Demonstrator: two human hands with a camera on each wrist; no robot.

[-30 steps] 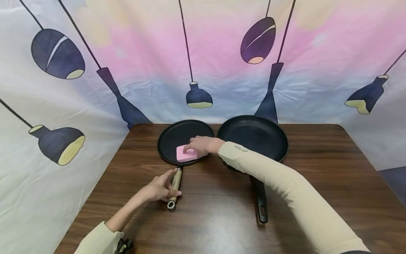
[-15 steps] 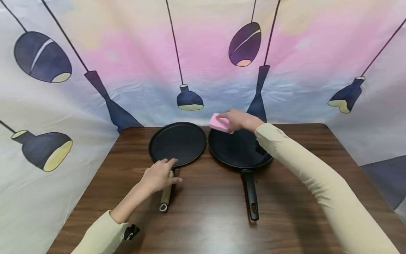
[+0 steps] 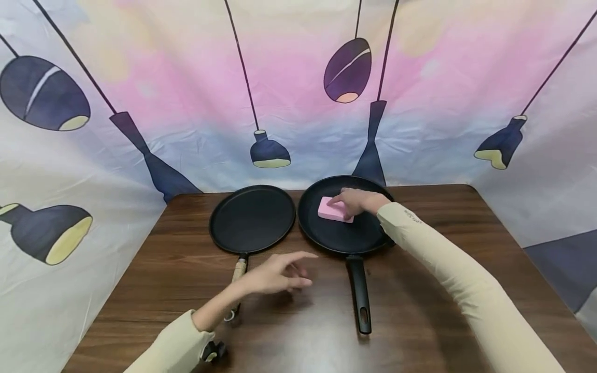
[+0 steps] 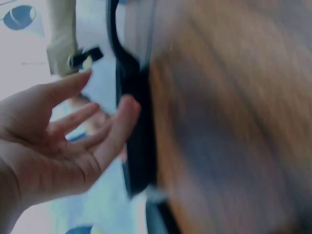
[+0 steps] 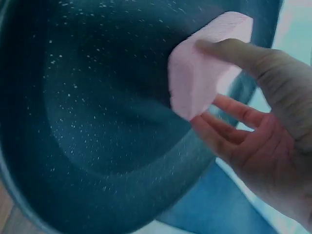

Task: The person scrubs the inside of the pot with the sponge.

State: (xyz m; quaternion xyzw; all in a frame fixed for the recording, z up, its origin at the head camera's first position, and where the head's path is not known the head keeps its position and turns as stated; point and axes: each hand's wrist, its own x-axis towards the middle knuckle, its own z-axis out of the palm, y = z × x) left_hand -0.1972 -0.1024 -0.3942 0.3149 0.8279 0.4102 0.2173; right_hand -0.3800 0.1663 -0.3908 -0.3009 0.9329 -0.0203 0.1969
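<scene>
My right hand (image 3: 358,201) pinches a pink sponge (image 3: 329,210) over the inside of a black frying pan (image 3: 326,234) on the right. In the right wrist view, thumb and fingers grip the sponge (image 5: 192,78) from both sides, above the pan's speckled surface (image 5: 92,117). My left hand (image 3: 276,274) hovers above the table between the two pan handles, fingers spread and holding nothing. Behind its wrist lies the pale wooden handle (image 3: 239,269) of a flat black pan (image 3: 252,220), partly covered by the forearm. The left wrist view is blurred.
Both pans sit side by side on a brown wooden table (image 3: 172,269), near its back edge. The frying pan's black handle (image 3: 359,298) points toward the front. A cloth backdrop (image 3: 196,140) printed with lamps hangs behind the table.
My right hand has carried the sponge from the flat pan rightward and down into the frying pan. My left hand has let go of the wooden handle and moved right.
</scene>
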